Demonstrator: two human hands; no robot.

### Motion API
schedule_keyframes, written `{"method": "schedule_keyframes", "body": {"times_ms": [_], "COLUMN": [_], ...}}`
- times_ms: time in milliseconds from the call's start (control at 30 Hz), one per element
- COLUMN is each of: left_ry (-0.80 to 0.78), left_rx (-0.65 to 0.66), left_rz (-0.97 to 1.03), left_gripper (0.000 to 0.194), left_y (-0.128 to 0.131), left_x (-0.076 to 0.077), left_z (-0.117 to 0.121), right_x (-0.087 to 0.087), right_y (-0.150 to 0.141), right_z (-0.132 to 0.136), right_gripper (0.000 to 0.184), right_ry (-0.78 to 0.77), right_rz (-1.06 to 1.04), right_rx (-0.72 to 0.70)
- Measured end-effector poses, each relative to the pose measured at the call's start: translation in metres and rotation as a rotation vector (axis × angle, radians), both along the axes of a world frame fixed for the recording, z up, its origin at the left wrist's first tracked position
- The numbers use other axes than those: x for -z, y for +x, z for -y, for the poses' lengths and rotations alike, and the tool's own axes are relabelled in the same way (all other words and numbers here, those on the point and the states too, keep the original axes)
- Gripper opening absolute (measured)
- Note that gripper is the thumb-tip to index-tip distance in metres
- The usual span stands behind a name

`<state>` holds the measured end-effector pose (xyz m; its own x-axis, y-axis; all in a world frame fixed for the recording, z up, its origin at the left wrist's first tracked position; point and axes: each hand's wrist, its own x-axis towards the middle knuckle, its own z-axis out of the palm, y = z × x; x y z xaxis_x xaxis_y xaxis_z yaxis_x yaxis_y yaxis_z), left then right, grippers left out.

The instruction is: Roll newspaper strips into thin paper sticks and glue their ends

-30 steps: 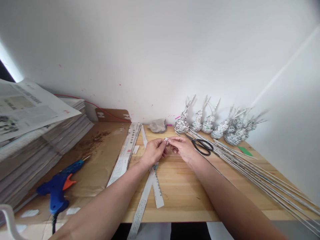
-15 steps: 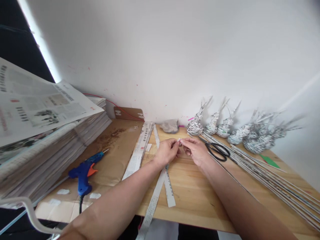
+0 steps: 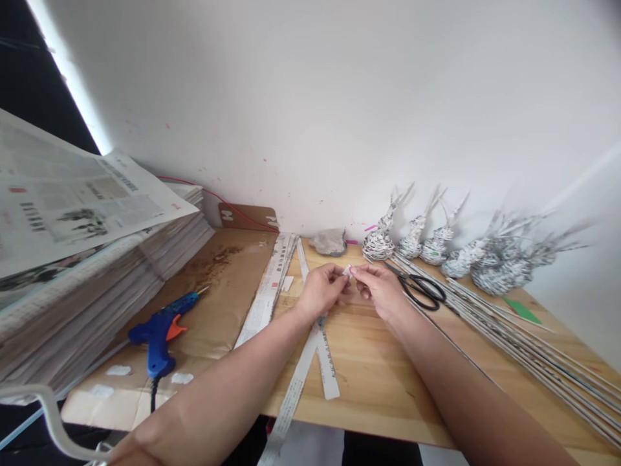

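While a newspaper strip (image 3: 294,395) hangs over the near edge of the table (image 3: 378,395), the left hand (image 3: 324,289) and right hand (image 3: 377,289) pinch a small piece of paper (image 3: 347,270) between their fingertips, above the wood; it looks folded, though the fingers hide most of it. Scissors (image 3: 423,291) lie just right of the right hand, beside long thin sticks (image 3: 480,317). Farther back, woven figures (image 3: 378,246) stand along the wall (image 3: 339,129).
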<state>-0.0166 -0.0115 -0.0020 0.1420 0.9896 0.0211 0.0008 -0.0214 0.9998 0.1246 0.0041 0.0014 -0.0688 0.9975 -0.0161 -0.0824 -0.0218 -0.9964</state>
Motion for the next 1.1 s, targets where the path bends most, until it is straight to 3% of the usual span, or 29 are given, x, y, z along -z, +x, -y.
{"method": "schedule_keyframes", "body": {"times_ms": [200,367,667,1100], "left_ry": [0.029,0.012,0.049,0.123], "left_rx": [-0.094,-0.151,-0.160,-0.141], "left_rz": [0.093,0.060,0.075,0.026], "left_gripper": [0.018,0.019,0.019,0.022], "left_y": [-0.001,-0.003,-0.004,-0.004], "left_x": [-0.001,-0.005,-0.002,0.006], "left_z": [-0.003,-0.002,-0.005,-0.008], "right_x": [0.001,-0.001,-0.003,-0.003], "right_y": [-0.002,-0.002,0.003,0.002], "right_z": [0.001,0.003,0.002,0.002], "right_gripper": [0.033,0.033,0.029,0.028], "right_ry": [-0.014,-0.030,-0.052,-0.083], "right_rz": [0.005,0.006,0.024,-0.006], "right_rx": [0.016,-0.051,-0.128,-0.104]}}
